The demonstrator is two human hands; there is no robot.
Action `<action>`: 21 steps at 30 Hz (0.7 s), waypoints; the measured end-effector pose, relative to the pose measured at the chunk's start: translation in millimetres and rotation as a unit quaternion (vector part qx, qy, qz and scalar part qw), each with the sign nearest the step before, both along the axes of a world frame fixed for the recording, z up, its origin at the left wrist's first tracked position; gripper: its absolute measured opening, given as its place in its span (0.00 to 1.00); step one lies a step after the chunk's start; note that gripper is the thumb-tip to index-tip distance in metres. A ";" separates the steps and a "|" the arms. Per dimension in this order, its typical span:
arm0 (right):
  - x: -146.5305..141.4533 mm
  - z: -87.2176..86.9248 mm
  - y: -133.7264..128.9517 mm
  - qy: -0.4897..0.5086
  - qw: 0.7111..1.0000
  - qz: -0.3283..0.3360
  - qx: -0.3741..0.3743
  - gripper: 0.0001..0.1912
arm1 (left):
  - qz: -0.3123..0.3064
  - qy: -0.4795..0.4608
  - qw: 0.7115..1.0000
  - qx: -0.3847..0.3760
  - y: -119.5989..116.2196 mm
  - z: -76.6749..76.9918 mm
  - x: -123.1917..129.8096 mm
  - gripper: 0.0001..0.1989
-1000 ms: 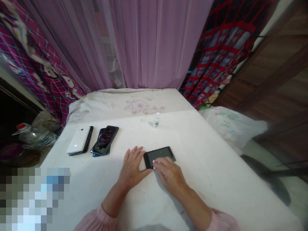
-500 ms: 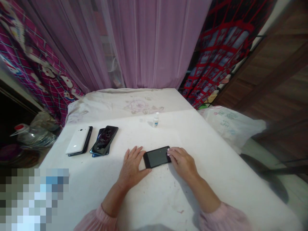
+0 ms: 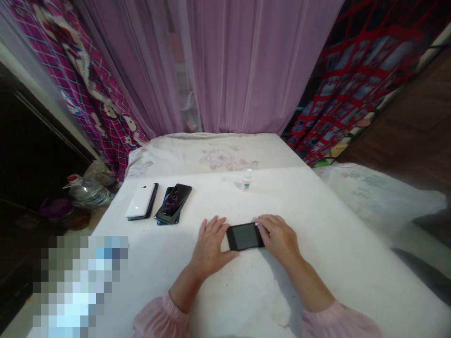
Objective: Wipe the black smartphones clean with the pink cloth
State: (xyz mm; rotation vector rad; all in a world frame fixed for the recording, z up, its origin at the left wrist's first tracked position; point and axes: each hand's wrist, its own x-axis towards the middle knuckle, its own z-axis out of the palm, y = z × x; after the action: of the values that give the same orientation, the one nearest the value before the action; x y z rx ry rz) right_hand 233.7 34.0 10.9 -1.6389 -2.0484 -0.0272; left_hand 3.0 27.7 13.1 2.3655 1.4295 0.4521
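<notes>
A black phone (image 3: 245, 236) lies flat on the white table, its dark screen up. My left hand (image 3: 210, 246) rests at the phone's left end, fingers spread, with thumb and index finger at its edge. Over the right end of the phone is my right hand (image 3: 282, 237), its fingers drawn together in a pinch; what they hold, if anything, is hidden. Behind the phone stands a small white bottle (image 3: 246, 180) with a blue label. To the left, a white phone (image 3: 141, 201) lies on a dark one, beside a black phone (image 3: 175, 203) on a blue one.
The table (image 3: 218, 300) has a floral cloth (image 3: 169, 152) at its back. Purple curtains (image 3: 246, 70) hang behind it. A large plastic bottle (image 3: 88, 191) stands off the left side, and a white plastic bag (image 3: 380, 188) lies off the right. A pixelated patch covers the lower left.
The view has swung left, so everything sits further right in the picture. My right hand has moved slightly inward over the right end of the phone. The left hand keeps its place.
</notes>
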 end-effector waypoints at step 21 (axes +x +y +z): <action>-53.7 5.4 -9.8 0.031 0.990 0.138 -0.008 0.12 | 0.007 -0.014 1.000 -0.017 -1.7 5.4 2.7 0.34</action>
State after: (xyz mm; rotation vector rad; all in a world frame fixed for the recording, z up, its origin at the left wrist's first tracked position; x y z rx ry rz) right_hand 180.0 24.2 16.3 -1.3343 -2.2118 0.1347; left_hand 5.7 26.0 18.5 2.3153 1.4307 0.4586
